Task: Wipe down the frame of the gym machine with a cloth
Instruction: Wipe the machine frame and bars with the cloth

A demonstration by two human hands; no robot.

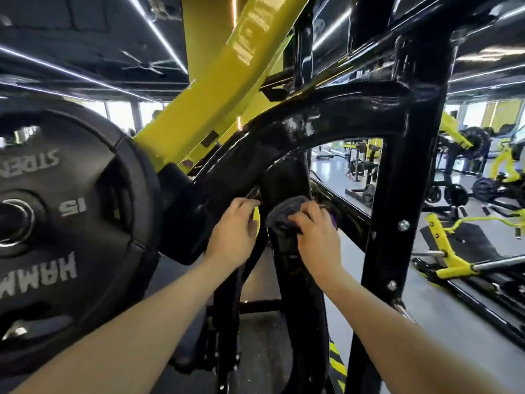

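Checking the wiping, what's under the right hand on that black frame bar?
Under the right hand is a bunched dark grey cloth, pressed against the glossy black frame bar. The bar's surface beneath the cloth is covered.

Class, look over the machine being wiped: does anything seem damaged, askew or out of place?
Nothing stands out. The right hand presses the dark cloth on the black frame, the left hand steadies beside it, and the weight plate sits squarely on its bar.

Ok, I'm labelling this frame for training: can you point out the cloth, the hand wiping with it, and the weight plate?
cloth (284,213): head view, on its dark bunched fabric left of the fingers.
right hand (318,233): head view, on the back of the hand.
weight plate (71,237): head view, on its black face.
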